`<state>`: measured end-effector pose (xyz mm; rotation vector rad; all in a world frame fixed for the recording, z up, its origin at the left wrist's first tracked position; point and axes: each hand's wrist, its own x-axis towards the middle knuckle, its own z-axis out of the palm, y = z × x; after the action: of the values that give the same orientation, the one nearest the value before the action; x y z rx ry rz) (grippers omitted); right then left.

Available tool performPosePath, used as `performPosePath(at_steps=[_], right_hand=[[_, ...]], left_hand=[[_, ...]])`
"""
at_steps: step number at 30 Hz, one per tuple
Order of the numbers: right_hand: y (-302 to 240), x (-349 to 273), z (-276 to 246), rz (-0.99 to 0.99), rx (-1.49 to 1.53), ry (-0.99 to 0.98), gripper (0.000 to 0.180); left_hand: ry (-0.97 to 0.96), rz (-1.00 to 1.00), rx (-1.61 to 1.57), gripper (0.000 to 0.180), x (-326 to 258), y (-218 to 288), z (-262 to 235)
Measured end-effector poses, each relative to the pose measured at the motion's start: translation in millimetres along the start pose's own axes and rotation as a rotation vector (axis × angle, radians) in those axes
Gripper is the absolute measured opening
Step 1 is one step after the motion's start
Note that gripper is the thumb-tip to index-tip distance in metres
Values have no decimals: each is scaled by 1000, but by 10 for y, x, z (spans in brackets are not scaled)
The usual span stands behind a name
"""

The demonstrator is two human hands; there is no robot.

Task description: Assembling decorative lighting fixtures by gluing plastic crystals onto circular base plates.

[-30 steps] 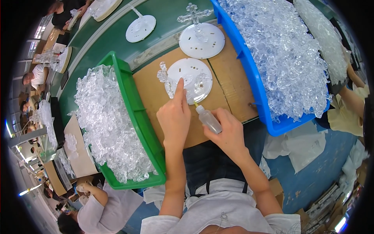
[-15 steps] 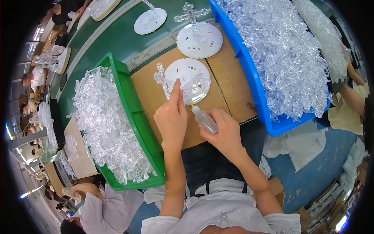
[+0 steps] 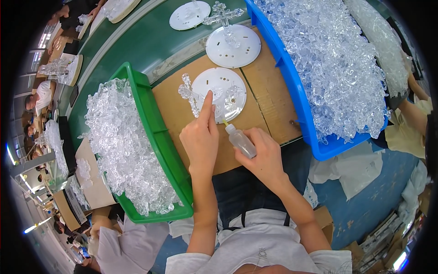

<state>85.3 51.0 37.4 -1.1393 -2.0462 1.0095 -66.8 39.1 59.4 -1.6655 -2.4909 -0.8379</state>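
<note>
On the cardboard in front of me lies a white round disc (image 3: 211, 77) with small holes. A clear plastic cross (image 3: 186, 91) leans over its left side, its foot passing behind my fingers. My left hand (image 3: 200, 139) has the index finger stretched along the foot and the thumb close beside it, apparently pinching the piece; the contact is partly hidden. In my right hand (image 3: 264, 153) is a small translucent squeeze bottle (image 3: 242, 144), tilted, its thin yellowish tip at the disc's near edge. Farther back, another white disc (image 3: 223, 55) bears an upright clear cross (image 3: 223, 18).
A green bin (image 3: 159, 137) at left and a blue bin (image 3: 292, 86) at right are heaped with clear plastic pieces. A third white disc (image 3: 189, 16) sits on the green belt (image 3: 150, 41). Other people work on both sides, one in a white shirt (image 3: 132, 244) at lower left.
The third white disc at the back has moved right and away along the belt. My hands, the bottle and the near disc have hardly shifted.
</note>
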Motion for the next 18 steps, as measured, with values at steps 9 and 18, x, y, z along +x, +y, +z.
performPosePath(at_steps=[9,18], right_hand=[[-22,-8,-11,7,15,-2,28],[-14,3,-15,-6,-3,-21,28]], left_hand=[[-29,-35,-11,36,-2,7,-17],[-31,-89,-38,33,7,32,-10]])
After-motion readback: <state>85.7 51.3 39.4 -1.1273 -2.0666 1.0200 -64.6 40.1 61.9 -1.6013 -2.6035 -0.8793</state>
